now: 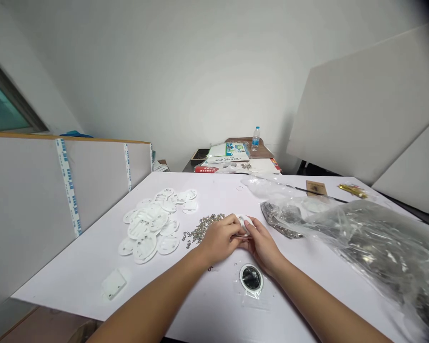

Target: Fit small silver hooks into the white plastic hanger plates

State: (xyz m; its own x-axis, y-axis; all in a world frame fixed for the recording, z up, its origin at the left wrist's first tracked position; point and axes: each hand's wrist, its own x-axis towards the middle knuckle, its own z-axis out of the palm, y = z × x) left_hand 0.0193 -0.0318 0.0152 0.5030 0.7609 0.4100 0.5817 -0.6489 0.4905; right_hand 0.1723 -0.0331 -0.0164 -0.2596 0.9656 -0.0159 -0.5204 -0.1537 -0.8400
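Both my left hand and my right hand meet at the middle of the white table, pinching a small white plastic disc between their fingers. The disc is partly hidden by my fingers. Just left of my left hand lies a loose heap of small metal parts. Further left, several flat white perforated discs overlap in a scattered pile. Below my hands, a round white ring with a black centre sits on a clear plastic sheet.
A large clear bag of dark metal parts fills the table's right side. A small white packet lies near the front edge. Grey partition boards flank the table, and papers and a water bottle stand beyond it.
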